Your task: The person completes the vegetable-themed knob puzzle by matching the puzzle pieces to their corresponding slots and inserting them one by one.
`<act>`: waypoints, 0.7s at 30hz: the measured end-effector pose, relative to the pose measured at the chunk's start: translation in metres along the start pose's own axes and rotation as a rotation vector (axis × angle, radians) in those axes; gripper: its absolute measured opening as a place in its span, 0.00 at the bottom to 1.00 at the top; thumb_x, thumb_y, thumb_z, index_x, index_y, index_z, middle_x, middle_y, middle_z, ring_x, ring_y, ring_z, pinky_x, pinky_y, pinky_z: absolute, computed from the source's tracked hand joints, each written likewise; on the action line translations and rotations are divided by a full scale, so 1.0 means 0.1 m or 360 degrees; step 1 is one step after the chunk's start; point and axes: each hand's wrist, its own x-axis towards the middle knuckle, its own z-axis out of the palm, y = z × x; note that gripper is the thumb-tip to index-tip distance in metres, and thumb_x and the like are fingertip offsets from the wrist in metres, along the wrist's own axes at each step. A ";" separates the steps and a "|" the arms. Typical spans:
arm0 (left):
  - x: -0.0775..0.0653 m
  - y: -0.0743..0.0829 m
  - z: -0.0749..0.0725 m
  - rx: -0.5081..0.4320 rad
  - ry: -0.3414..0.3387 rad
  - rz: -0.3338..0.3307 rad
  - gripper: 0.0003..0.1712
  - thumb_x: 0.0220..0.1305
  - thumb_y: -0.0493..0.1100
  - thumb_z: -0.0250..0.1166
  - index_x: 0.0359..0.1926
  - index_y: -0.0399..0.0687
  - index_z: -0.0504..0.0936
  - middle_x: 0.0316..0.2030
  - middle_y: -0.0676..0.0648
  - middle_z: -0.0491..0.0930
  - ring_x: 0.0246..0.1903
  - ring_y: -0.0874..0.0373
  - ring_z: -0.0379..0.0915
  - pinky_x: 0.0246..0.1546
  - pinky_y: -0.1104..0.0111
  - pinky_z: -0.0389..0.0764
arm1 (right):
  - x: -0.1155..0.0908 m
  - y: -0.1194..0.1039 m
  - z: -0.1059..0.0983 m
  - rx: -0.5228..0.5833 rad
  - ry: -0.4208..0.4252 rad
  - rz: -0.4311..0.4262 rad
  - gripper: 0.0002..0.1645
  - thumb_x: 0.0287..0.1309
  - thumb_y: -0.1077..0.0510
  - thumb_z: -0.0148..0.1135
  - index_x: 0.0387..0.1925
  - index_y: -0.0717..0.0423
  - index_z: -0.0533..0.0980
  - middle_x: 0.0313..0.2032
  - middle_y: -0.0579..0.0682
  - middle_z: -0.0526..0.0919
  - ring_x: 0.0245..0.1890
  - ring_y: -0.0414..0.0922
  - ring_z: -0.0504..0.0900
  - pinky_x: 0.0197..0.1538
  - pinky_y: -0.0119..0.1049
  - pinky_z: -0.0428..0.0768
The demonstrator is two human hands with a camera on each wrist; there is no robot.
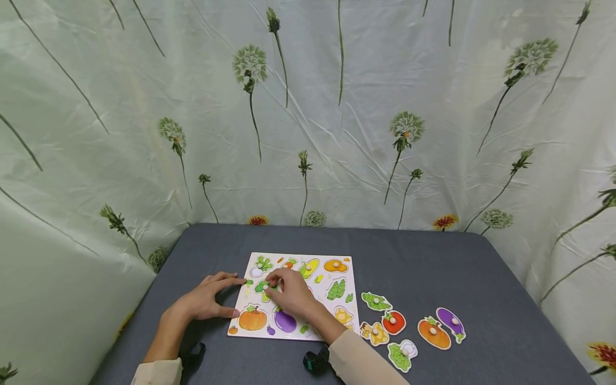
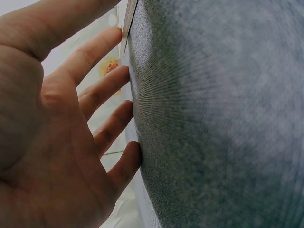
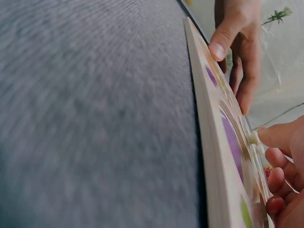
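A white vegetable puzzle board (image 1: 315,334) lies on the dark cloth. My right hand (image 1: 291,291) is over its left half, thumb and fingertips pinching the knob of the green broccoli piece (image 1: 264,296), which sits at its printed spot. In the right wrist view the thumb meets a pale knob (image 3: 254,137) low over the board. My left hand (image 1: 207,299) rests at the board's left edge with fingers spread, thumb at the lower corner. The left wrist view shows its fingertips (image 2: 124,73) down on the cloth. Printed pumpkin (image 1: 252,319) and eggplant (image 1: 285,322) pictures show near the front edge.
Right of the board lie loose knobbed pieces: a leafy green one (image 1: 372,300), a tomato (image 1: 397,326), a yellow one (image 1: 379,338), a green-and-white one (image 1: 398,359), a pumpkin (image 1: 430,338) and an eggplant (image 1: 447,316). A floral curtain (image 1: 337,176) hangs behind the table (image 1: 409,256).
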 end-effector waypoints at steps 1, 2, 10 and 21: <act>0.00 0.00 0.00 0.0003 0.0001 -0.0003 0.48 0.48 0.62 0.81 0.70 0.60 0.76 0.72 0.40 0.67 0.70 0.35 0.59 0.63 0.30 0.63 | -0.01 0.01 -0.02 0.0021 0.0001 0.0000 0.11 0.63 0.57 0.70 0.46 0.53 0.85 0.35 0.42 0.84 0.26 0.33 0.69 0.32 0.27 0.70; 0.00 0.00 0.00 0.0006 0.0002 -0.0004 0.48 0.48 0.62 0.81 0.70 0.60 0.76 0.72 0.40 0.67 0.70 0.35 0.59 0.63 0.30 0.63 | -0.01 0.03 -0.04 0.0031 0.0006 0.0000 0.11 0.64 0.57 0.70 0.47 0.54 0.85 0.35 0.42 0.83 0.26 0.33 0.69 0.32 0.27 0.70; 0.00 0.00 0.00 0.0014 -0.0009 -0.0039 0.48 0.47 0.63 0.81 0.70 0.61 0.76 0.72 0.41 0.67 0.70 0.36 0.58 0.63 0.31 0.63 | -0.08 0.08 -0.23 0.0027 0.0111 -0.0006 0.09 0.63 0.61 0.71 0.44 0.56 0.85 0.31 0.44 0.83 0.26 0.33 0.68 0.32 0.26 0.68; -0.01 -0.02 0.00 -0.0004 0.0009 0.0019 0.49 0.47 0.63 0.81 0.70 0.59 0.76 0.72 0.40 0.67 0.71 0.34 0.58 0.63 0.30 0.62 | -0.22 0.14 -0.57 -0.0088 0.0178 0.0104 0.06 0.65 0.55 0.71 0.42 0.51 0.86 0.32 0.40 0.82 0.26 0.36 0.68 0.32 0.29 0.67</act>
